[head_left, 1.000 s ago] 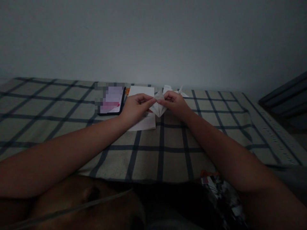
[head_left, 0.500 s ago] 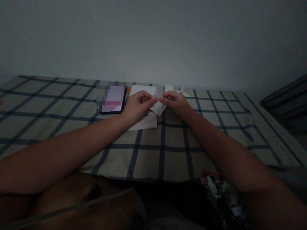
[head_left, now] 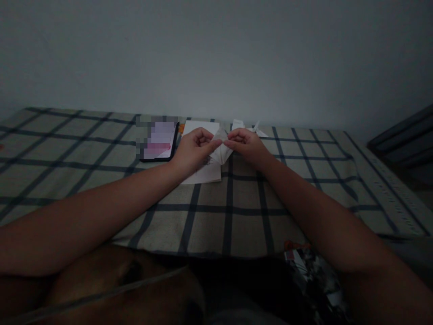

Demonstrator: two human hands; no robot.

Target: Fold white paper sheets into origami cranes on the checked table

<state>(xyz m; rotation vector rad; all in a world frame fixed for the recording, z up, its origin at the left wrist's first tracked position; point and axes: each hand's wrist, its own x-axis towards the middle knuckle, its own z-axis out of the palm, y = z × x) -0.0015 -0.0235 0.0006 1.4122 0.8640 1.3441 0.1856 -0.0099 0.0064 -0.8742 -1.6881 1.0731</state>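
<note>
A small folded white paper (head_left: 221,155), roughly diamond-shaped, is held up between my two hands. On its left side my left hand (head_left: 198,146) pinches it between thumb and fingers. My right hand (head_left: 247,143) grips the opposite edge the same way, with the thumbs almost touching at the middle. Beneath and behind my left hand lies a white booklet or pad (head_left: 203,175) with some dark marks, partly covered. Just beyond my right hand sits another folded white paper piece (head_left: 257,129) with pointed tips, its near part hidden.
A phone (head_left: 158,141) with a lit, blurred screen lies left of my left hand. An orange item (head_left: 181,128) peeks out behind it. The checked tablecloth (head_left: 209,225) covers the table up to a plain wall (head_left: 216,58). A dark striped object (head_left: 406,140) stands at far right.
The folded paper has tilted slightly between my fingers, and its lower point has shifted a little left. Both hands stay nearly in place.
</note>
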